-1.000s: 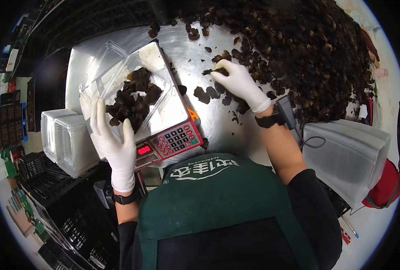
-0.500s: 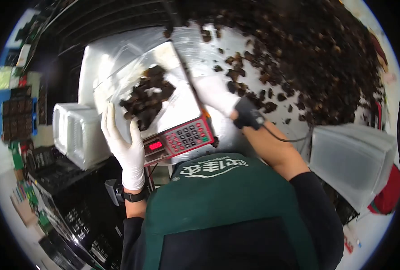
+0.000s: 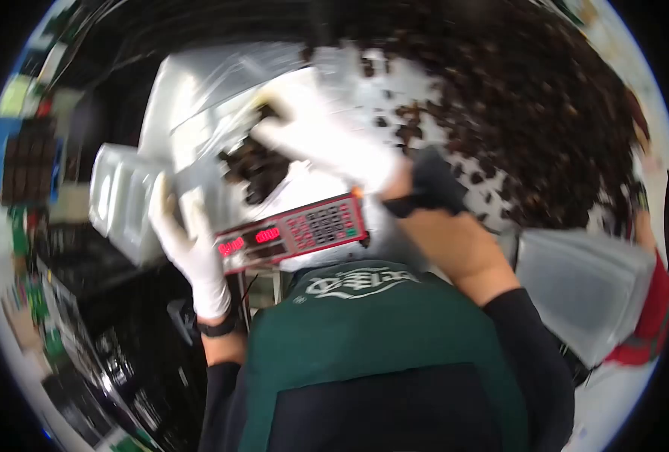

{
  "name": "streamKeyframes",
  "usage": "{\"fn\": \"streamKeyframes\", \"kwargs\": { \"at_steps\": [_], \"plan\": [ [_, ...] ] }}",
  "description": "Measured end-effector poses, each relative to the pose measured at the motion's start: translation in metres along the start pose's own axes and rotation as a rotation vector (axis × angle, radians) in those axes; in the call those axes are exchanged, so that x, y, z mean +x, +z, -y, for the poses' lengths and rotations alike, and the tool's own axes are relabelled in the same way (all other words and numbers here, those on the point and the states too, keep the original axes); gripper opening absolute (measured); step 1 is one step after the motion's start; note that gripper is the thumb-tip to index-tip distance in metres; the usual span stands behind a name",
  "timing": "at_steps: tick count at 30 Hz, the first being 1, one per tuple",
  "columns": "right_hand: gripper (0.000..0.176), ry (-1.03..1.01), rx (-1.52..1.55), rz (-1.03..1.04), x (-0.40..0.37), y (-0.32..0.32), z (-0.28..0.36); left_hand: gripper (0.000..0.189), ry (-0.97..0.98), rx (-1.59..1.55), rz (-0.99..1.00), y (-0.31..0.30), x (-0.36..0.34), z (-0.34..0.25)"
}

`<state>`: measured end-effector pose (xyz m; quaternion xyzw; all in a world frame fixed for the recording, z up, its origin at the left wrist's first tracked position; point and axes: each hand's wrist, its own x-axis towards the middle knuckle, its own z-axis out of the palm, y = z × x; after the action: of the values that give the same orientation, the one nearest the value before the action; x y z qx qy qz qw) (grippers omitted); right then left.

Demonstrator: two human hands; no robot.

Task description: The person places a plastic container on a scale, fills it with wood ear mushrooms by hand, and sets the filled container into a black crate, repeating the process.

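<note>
My left hand (image 3: 187, 245), in a white glove, is at the left of the scale (image 3: 289, 233), fingers stretched and apart beside a clear plastic surface. The red-framed scale has a keypad and lit red digits. On it lies a pile of dark brown, fungus-like pieces (image 3: 259, 169) on clear, shiny plastic. My right hand (image 3: 330, 143), also gloved in white, reaches over the scale to the upper part of this pile. Motion smears its fingers, so whether they hold a piece cannot be made out.
A large heap of similar dark pieces (image 3: 537, 113) covers the upper right of the metal table, with loose ones near the scale. Clear plastic containers stand at left (image 3: 120, 200) and right (image 3: 583, 286). Black crates lie lower left. A person's red sleeve (image 3: 654, 301) shows at the right edge.
My right hand has moved left from beside the scale to over the pile. My left hand has shifted slightly left and down. More red digits now show on the scale.
</note>
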<state>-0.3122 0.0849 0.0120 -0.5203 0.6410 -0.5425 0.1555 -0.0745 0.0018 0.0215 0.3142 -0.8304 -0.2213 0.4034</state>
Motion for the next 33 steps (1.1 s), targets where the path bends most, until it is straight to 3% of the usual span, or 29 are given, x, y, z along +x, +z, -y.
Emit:
{"fn": "streamKeyframes", "kwargs": {
  "at_steps": [1, 3, 5, 7, 9, 10, 15, 17, 22, 25, 30, 33],
  "plan": [
    [0.036, -0.044, -0.005, 0.080, -0.001, 0.006, 0.012, 0.051, 0.009, 0.006, 0.025, 0.006, 0.001, -0.005],
    [0.039, -0.161, -0.277, -0.027, -0.013, 0.029, 0.008, 0.052, 0.046, -0.028, 0.142, 0.020, 0.001, -0.017],
    [0.035, -0.246, -0.204, -0.189, -0.025, 0.043, 0.012, 0.055, 0.067, 0.043, 0.243, 0.034, 0.000, -0.020],
    [0.036, -0.192, -0.147, -0.209, -0.046, 0.020, 0.019, 0.060, 0.096, 0.033, 0.418, 0.043, 0.005, -0.017],
    [0.037, -0.103, -0.232, -0.281, -0.080, -0.010, 0.006, 0.065, 0.280, 0.213, 0.531, 0.041, 0.008, -0.015],
    [0.038, -0.016, -0.276, -0.290, -0.102, -0.033, -0.004, 0.072, 0.205, 0.149, 0.534, 0.041, 0.009, -0.016],
    [0.044, 0.459, -0.697, -0.444, -0.238, -0.111, -0.064, 0.075, 0.220, 0.136, 0.584, 0.039, 0.017, -0.006],
    [0.046, 0.608, -0.656, -0.439, -0.261, -0.121, -0.061, 0.074, 0.195, 0.128, 0.599, 0.039, 0.017, -0.009],
    [0.032, 0.468, -0.745, -0.398, -0.256, -0.085, -0.060, 0.075, 0.163, 0.102, 0.576, 0.043, 0.017, -0.019],
    [0.026, 0.511, -0.571, -0.295, -0.268, -0.086, -0.056, 0.071, 0.196, 0.101, 0.541, 0.039, 0.013, -0.019],
    [0.017, 0.463, -0.599, -0.517, -0.294, -0.108, -0.051, 0.063, 0.194, 0.104, 0.463, 0.033, 0.006, -0.020],
    [0.018, 0.482, -0.396, -0.581, -0.285, -0.114, -0.036, 0.062, 0.193, 0.075, 0.415, 0.032, 0.005, -0.019]
  ]
}}
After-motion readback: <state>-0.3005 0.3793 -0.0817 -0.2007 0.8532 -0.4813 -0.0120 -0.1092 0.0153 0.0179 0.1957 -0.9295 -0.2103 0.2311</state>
